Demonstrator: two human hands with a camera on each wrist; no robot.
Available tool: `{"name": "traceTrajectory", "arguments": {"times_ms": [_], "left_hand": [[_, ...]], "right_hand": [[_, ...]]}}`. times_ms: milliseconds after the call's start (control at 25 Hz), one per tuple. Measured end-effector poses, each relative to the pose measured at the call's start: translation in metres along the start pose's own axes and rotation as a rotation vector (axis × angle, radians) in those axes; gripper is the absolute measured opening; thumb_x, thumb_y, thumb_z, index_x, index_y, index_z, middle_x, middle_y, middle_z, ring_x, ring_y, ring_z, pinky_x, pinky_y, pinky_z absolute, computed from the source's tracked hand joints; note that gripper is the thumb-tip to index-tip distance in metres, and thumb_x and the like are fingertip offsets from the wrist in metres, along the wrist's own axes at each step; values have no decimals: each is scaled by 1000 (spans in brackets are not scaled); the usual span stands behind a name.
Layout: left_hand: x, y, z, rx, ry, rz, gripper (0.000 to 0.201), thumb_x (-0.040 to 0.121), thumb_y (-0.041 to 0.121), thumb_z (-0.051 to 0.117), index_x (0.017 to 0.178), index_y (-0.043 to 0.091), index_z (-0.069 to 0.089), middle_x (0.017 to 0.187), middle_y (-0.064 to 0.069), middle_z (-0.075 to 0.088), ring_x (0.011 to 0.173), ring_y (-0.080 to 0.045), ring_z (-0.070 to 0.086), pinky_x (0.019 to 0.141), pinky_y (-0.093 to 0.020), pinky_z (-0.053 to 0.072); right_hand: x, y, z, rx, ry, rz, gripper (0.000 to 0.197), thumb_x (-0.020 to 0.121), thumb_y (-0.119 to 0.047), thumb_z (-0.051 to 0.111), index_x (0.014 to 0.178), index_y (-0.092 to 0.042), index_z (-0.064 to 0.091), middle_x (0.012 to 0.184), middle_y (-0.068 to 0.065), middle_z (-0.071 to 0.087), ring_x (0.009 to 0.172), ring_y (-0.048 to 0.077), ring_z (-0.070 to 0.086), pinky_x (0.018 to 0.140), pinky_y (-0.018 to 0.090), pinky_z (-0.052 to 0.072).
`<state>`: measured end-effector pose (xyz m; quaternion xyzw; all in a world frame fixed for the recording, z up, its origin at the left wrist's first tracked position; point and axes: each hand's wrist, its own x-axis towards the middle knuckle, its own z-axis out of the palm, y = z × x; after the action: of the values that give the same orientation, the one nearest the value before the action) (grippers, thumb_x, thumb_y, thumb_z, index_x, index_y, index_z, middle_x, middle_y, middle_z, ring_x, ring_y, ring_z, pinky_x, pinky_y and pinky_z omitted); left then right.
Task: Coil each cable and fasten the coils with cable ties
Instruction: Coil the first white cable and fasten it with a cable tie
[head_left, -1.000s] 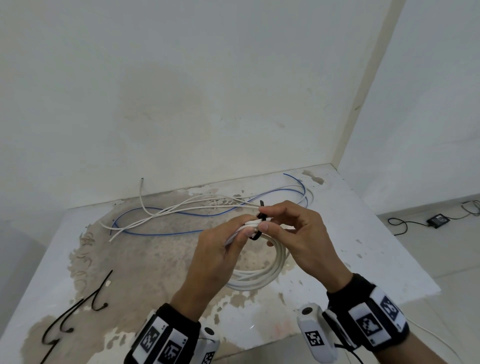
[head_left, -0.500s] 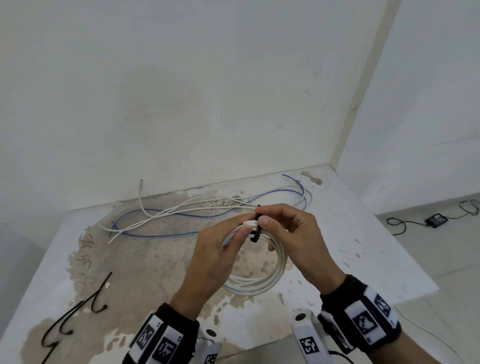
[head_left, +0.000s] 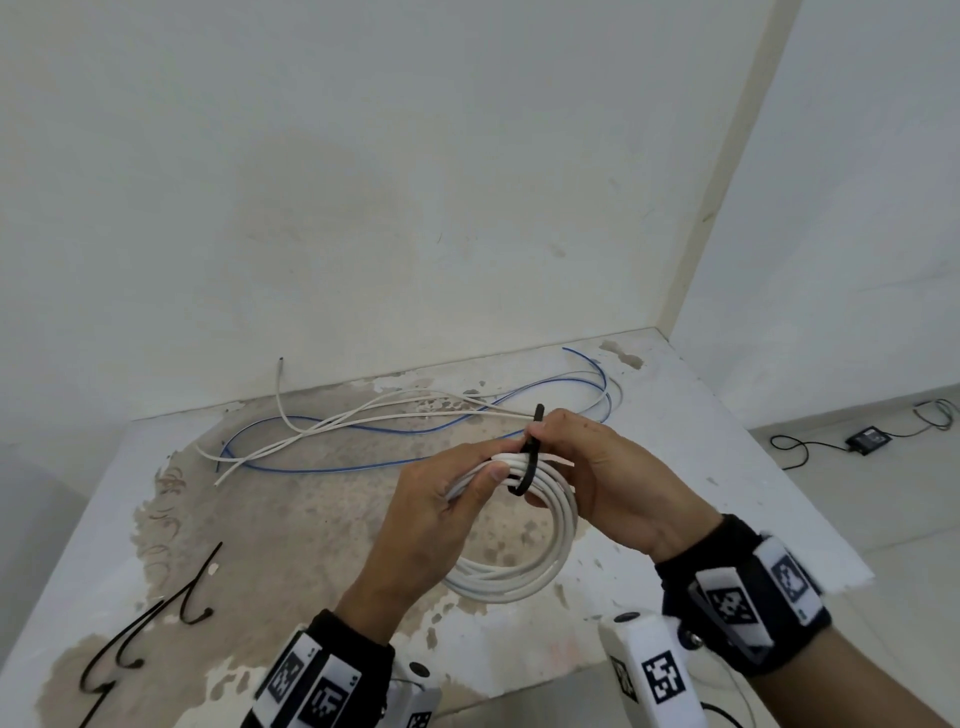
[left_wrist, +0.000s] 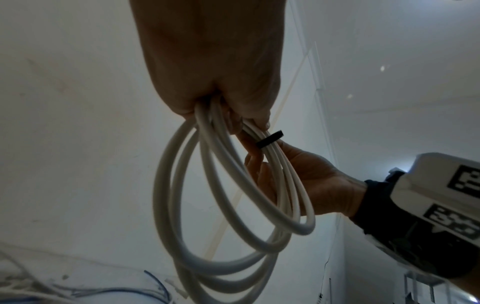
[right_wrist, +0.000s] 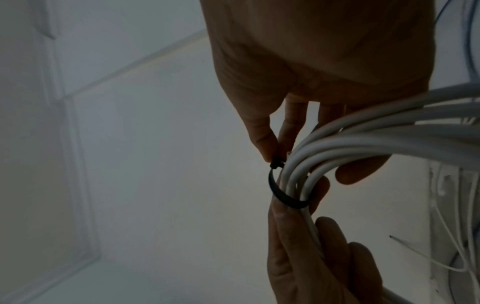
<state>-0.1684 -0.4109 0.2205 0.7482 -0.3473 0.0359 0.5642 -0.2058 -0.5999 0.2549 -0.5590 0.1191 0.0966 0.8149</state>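
Fingers (head_left: 537, 430) pinch cable tie (head_left: 527, 467) looped round white coil (head_left: 545, 540).

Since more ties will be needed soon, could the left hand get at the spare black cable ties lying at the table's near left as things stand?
Probably not yet: the left hand grips the white coil. The path to the spare ties looks free.

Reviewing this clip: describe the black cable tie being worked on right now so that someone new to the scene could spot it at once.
Start at the worn white table in the room's corner, then find the two hands raised above its middle. The left hand grips a white cable coil, and the black cable tie loops around that bundle, its end pinched by the right hand. Unlike the spare black ties lying at the table's near left, it encircles the cable.
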Motion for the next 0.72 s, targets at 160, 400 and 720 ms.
{"name": "traceTrajectory", "arguments": {"times_ms": [160, 400, 720], "left_hand": [[-2, 3, 0, -13, -17, 7, 24, 96, 18, 58, 117, 21, 71, 109, 16, 74, 103, -2, 68, 87, -18, 50], [-4, 2, 2, -50, -40, -77, 28, 97, 32, 57, 121, 25, 70, 109, 12, 74, 104, -6, 69, 90, -34, 55], [-2, 1, 1, -130, 12, -95, 25, 96, 19, 57, 116, 15, 71, 109, 8, 75, 104, -9, 69, 89, -23, 53]], "right_hand": [[1, -2, 1, -154, 99, -117, 23, 93, -21, 67, 74, -20, 55, 69, -1, 61, 66, 15, 56, 63, 28, 40], [2, -3, 8, -400, 199, -286, 17, 102, -22, 55, 94, -9, 50, 52, -2, 62, 50, 11, 55, 48, 25, 40], [-2, -6, 5, -182, 8, -85, 19, 94, -27, 65, 83, -12, 67, 83, 8, 66, 65, 13, 59, 58, 20, 47]]}}
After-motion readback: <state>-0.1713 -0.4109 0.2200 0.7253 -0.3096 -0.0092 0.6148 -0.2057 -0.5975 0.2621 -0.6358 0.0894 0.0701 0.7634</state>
